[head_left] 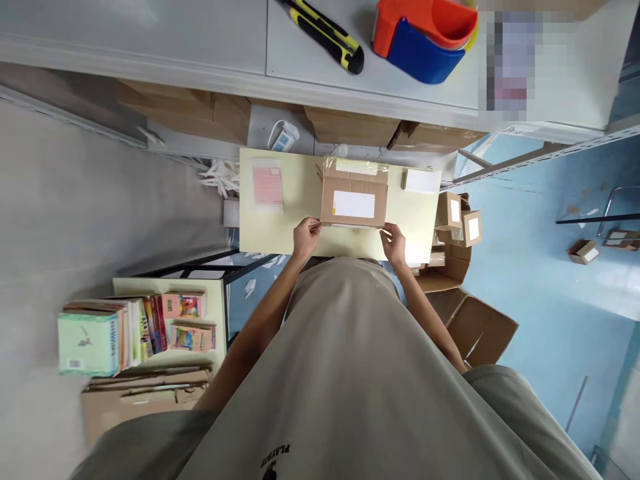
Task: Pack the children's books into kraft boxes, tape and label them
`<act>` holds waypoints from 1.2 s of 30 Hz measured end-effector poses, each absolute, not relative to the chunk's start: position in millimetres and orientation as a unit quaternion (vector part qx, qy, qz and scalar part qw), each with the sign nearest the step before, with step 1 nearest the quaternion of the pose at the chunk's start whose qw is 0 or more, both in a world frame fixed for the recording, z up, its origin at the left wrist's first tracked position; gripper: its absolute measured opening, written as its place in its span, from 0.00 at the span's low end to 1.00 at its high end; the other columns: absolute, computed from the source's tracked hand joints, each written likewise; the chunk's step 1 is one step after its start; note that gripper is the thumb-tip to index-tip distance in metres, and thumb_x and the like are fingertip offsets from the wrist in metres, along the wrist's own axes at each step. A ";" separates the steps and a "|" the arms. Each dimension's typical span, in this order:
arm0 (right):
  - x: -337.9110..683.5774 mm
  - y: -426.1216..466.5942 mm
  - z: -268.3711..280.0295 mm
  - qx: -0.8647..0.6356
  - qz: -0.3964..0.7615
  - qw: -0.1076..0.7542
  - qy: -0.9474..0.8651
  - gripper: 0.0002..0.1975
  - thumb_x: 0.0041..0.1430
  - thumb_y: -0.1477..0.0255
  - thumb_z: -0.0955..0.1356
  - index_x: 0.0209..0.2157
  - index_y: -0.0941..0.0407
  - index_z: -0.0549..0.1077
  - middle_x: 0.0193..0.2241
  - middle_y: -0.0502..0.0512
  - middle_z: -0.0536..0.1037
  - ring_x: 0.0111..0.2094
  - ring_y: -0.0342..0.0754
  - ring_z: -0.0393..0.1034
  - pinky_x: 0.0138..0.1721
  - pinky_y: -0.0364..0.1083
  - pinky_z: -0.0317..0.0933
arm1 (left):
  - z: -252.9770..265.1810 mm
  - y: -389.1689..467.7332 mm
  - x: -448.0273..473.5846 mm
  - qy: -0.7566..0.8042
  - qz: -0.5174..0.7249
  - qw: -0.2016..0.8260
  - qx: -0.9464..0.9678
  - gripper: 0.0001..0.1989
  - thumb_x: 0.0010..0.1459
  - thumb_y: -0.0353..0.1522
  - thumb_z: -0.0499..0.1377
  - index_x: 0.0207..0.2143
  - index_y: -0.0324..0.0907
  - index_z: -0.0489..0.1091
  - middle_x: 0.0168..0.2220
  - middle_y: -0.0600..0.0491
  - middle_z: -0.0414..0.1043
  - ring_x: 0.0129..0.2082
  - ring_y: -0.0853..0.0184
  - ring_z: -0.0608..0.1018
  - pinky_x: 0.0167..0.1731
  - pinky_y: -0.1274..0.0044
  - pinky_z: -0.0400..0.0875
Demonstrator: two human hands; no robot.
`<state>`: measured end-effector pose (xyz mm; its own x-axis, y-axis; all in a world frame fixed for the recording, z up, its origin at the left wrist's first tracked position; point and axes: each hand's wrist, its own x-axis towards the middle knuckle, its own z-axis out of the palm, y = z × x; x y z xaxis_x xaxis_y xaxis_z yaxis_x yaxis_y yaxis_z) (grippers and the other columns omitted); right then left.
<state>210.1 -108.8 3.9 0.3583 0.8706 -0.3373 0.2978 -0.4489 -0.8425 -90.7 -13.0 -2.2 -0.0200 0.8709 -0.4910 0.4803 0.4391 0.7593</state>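
A cardboard box (pixel 354 187) with a white label (pixel 354 204) and clear tape along its far part lies on a pale yellow table (pixel 295 233). My left hand (pixel 306 237) is at the near left corner of the box, thumb and fingers pinched together. At the near right corner, my right hand (pixel 393 243) is pinched in the same way. A thin pale edge runs along the box's near side between the two hands. It is too small to tell whether this is tape, paper or part of the box.
A pink printed sheet (pixel 267 185) and a white stack of labels (pixel 421 181) lie on the table. Above it, a grey shelf (pixel 200 40) holds a utility knife (pixel 327 37) and a tape dispenser (pixel 425 41). Books (pixel 120 333) stand left; boxes (pixel 455 213) sit right.
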 end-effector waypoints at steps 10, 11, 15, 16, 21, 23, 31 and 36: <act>240.8 -48.4 -18.3 -0.775 0.395 0.330 -0.366 0.24 0.75 0.56 0.69 0.61 0.58 0.79 0.67 0.78 0.83 0.61 0.59 0.83 0.65 0.60 0.78 | -34.9 35.3 -89.0 0.705 0.237 0.505 0.438 0.23 0.60 0.29 0.63 0.58 0.42 0.81 0.65 0.36 0.84 0.62 0.54 0.87 0.69 0.60 0.79; 240.5 -39.6 -18.9 -0.772 0.400 0.329 -0.369 0.26 0.75 0.55 0.70 0.62 0.59 0.79 0.67 0.78 0.84 0.61 0.59 0.83 0.65 0.60 0.78 | -36.1 42.8 -84.5 0.695 0.257 0.515 0.432 0.22 0.60 0.30 0.64 0.57 0.44 0.81 0.62 0.39 0.85 0.61 0.55 0.87 0.68 0.61 0.80; 233.3 -18.6 -16.0 -0.761 0.427 0.317 -0.372 0.35 0.73 0.49 0.72 0.67 0.61 0.78 0.63 0.77 0.86 0.61 0.62 0.83 0.64 0.60 0.78 | -31.6 58.0 -71.0 0.642 0.291 0.551 0.445 0.10 0.64 0.33 0.61 0.46 0.47 0.80 0.49 0.47 0.87 0.57 0.54 0.88 0.61 0.64 0.84; 231.6 -18.2 -12.9 -0.760 0.428 0.320 -0.370 0.37 0.73 0.46 0.72 0.68 0.61 0.77 0.63 0.76 0.86 0.61 0.62 0.83 0.64 0.60 0.78 | -27.7 57.9 -70.0 0.634 0.297 0.554 0.451 0.08 0.65 0.34 0.60 0.44 0.47 0.79 0.47 0.48 0.86 0.56 0.54 0.88 0.61 0.64 0.84; 229.1 -38.0 13.7 -0.754 0.415 0.346 -0.373 0.46 0.75 0.37 0.67 0.75 0.58 0.73 0.67 0.74 0.84 0.62 0.63 0.83 0.63 0.60 0.78 | -2.4 43.8 -74.9 0.615 0.343 0.543 0.457 0.19 0.74 0.45 0.57 0.58 0.47 0.78 0.59 0.44 0.85 0.63 0.54 0.86 0.63 0.66 0.83; 228.0 -49.0 22.3 -0.754 0.416 0.347 -0.371 0.46 0.77 0.35 0.62 0.77 0.55 0.72 0.71 0.72 0.81 0.65 0.63 0.81 0.65 0.61 0.77 | 2.7 36.0 -77.3 0.623 0.342 0.538 0.453 0.23 0.76 0.48 0.56 0.63 0.49 0.77 0.63 0.44 0.84 0.66 0.54 0.84 0.64 0.66 0.82; 216.1 -61.1 21.2 -0.800 0.428 0.263 -0.328 0.52 0.69 0.34 0.71 0.76 0.62 0.70 0.65 0.77 0.84 0.63 0.69 0.83 0.67 0.65 0.75 | -7.9 17.6 -79.8 0.673 0.267 0.526 0.446 0.26 0.71 0.44 0.66 0.66 0.45 0.77 0.68 0.38 0.81 0.70 0.49 0.82 0.66 0.63 0.80; 204.4 -43.9 13.6 -0.833 0.324 0.241 -0.380 0.55 0.61 0.41 0.80 0.75 0.62 0.68 0.67 0.81 0.81 0.70 0.75 0.75 0.72 0.71 0.69 | -4.0 20.2 -72.7 0.683 0.245 0.473 0.499 0.36 0.63 0.40 0.76 0.70 0.43 0.75 0.61 0.39 0.84 0.62 0.48 0.86 0.64 0.62 0.81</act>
<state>204.4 -43.9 13.6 0.5021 0.7881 -0.3559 0.4764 -0.5956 -0.6467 -72.7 20.2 -4.0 -0.0533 0.9145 -0.4012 0.4501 0.3806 0.8078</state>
